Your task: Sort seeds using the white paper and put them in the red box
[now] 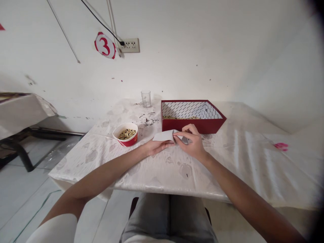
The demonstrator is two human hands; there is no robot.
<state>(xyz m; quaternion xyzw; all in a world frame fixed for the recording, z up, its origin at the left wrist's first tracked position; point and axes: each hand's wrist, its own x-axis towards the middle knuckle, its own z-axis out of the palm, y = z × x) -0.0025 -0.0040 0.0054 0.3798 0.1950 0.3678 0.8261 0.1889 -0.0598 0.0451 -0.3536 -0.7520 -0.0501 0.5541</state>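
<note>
So the piece of white paper (163, 136) is right in front of the red box (192, 126), near that box's left end, held up over the table. Left hand (159, 147) is under it, palm up, taking the weight; can't tell if the thumb is clamping down, since the sheet covers it. Right hand (191, 140) has its thumb and finger closed on the paper's edge, and there's a greyish fold by those fingertips I can't make out.

My read is that the step in hand is fiddly two-handed work on the paper: one hand props, the other pinches. Next move calls for a light pinch and a steady palm so it doesn't crease.

Around that: bowl (132, 140) to the left of the box with mixed pale and dark grains (128, 134) in it, and more grains (181, 117) inside the box itself. Dark bits (149, 121) are scattered just left of the box, and a glass (145, 99) stands behind those. The box's near wall seems the main obstacle, close beyond the right hand and hiding part of the inside.
</note>
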